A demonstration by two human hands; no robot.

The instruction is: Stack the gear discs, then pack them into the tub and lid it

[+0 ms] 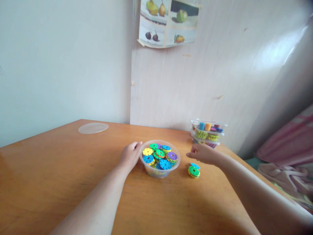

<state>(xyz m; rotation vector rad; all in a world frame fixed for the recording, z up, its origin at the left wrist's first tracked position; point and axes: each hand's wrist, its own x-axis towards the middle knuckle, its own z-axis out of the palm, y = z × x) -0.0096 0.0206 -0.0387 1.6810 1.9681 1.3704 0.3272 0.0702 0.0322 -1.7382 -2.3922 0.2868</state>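
Note:
A clear plastic bowl (159,173) stands on the table, full of notched plastic discs (160,153) in blue, green, yellow and purple. Against its left side rests my left hand (130,154), fingers curled at the wall and thumb by the rim. My right hand (201,153) is raised to the right of the bowl, its fingers bent in and closed. Whatever may be between those fingers is hidden. Just below that hand lies a small pile of discs (194,171), green and yellow with a blue one leaning behind.
A round translucent lid (93,128) lies at the back left of the wooden table (73,182). Stacked clear containers (209,133) with colourful pieces stand at the back right. Pink bedding (288,140) is beyond the right edge. Fruit pictures (170,23) hang on the wall.

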